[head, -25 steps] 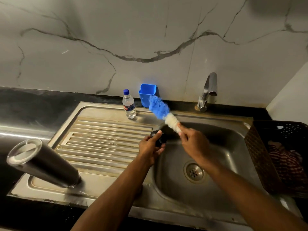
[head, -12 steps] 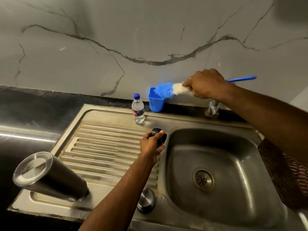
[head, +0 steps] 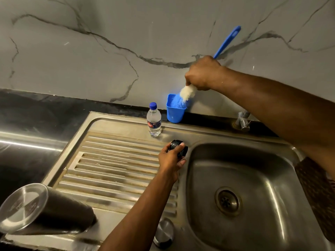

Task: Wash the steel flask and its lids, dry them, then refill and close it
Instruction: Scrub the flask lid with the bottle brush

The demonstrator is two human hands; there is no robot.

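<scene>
Now tipping the bottle brush (head: 188,93) bristles-down into the blue cup (head: 175,113), right hand (head: 203,73) grasping its handle. Left hand (head: 172,158) gripping the black inner lid (head: 178,147) beside the basin (head: 253,178). Steel flask (head: 45,211) standing inverted on the drainboard (head: 117,160), steel cap (head: 164,232) lying near the front edge.

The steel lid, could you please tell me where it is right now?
In the head view, the steel lid sits at the sink's front edge, between the draining board and basin, beside the left forearm.
</scene>
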